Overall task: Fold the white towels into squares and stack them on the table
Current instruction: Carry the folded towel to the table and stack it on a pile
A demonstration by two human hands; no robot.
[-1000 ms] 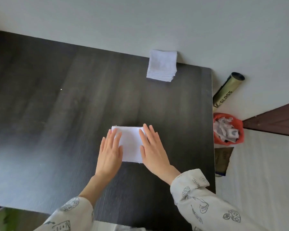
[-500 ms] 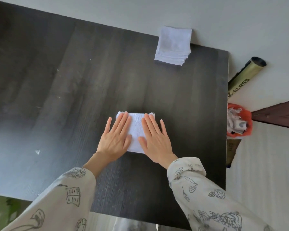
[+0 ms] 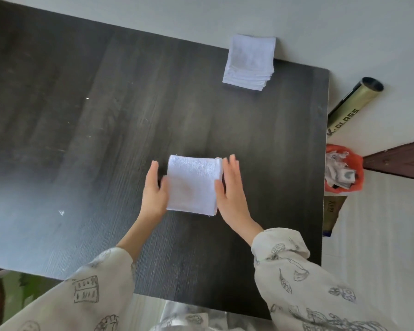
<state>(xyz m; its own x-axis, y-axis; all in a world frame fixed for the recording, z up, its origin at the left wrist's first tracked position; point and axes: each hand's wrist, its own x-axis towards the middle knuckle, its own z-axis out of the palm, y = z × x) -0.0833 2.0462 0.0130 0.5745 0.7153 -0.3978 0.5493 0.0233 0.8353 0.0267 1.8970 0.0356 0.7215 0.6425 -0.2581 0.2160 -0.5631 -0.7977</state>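
One folded white towel (image 3: 193,185) lies mid-surface (image 3: 93,139), flanked by the left hand (image 3: 153,192) and right hand (image 3: 232,192), fingers straight against its sides. One stack (image 3: 249,62) sits at one o'clock; its layers blur uncountably.

Home room, dark wooden table (image 3: 105,139), waste bag (image 3: 344,173)

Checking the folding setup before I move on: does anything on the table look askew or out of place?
Mostly tidy. The stack of folded towels sits at the table's far edge, its back side overhanging, and its layers are slightly fanned. The folded towel between the left hand and right hand looks square.
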